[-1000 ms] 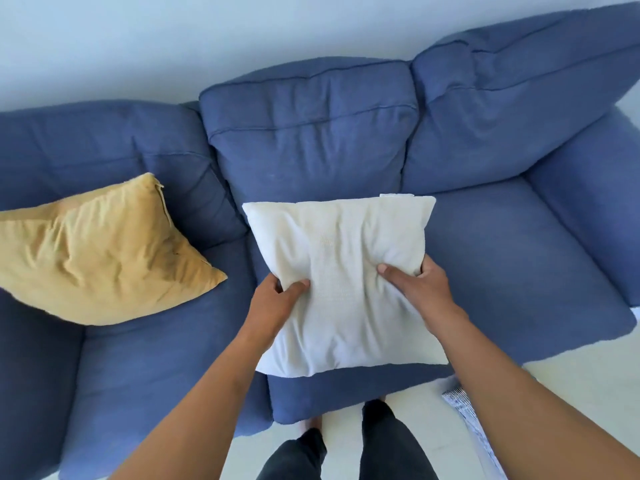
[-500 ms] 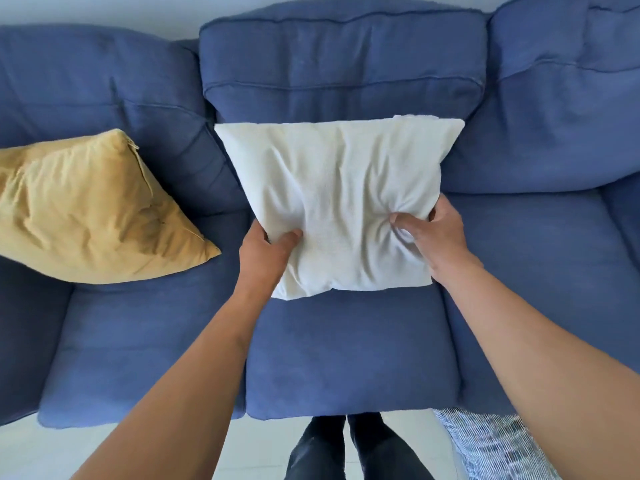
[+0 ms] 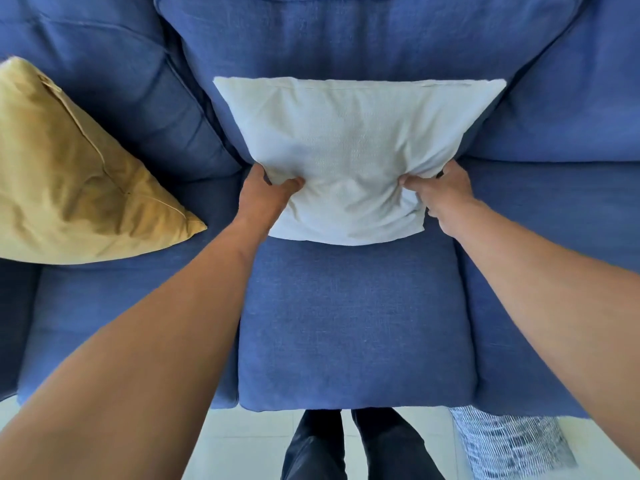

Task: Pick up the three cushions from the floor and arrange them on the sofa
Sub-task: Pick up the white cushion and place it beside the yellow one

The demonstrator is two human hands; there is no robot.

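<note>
A white cushion point(image 3: 349, 147) leans against the middle back pad of the blue sofa point(image 3: 349, 323), its lower edge on the middle seat. My left hand point(image 3: 265, 194) grips its lower left side and my right hand point(image 3: 441, 194) grips its lower right side, thumbs pressed into the fabric. A yellow cushion point(image 3: 76, 174) rests tilted on the left seat against the back pad. A white cushion with black stripes point(image 3: 509, 441) lies on the floor at the sofa's front right, partly hidden under the seat edge.
Pale floor point(image 3: 242, 441) shows below the sofa's front edge. My legs in dark trousers point(image 3: 349, 445) stand close against the middle seat. The right seat point(image 3: 540, 237) of the sofa holds no cushion.
Both hands have carried the white cushion forward and up from above the seat edge until it stands against the middle back pad. My view has moved closer to the sofa.
</note>
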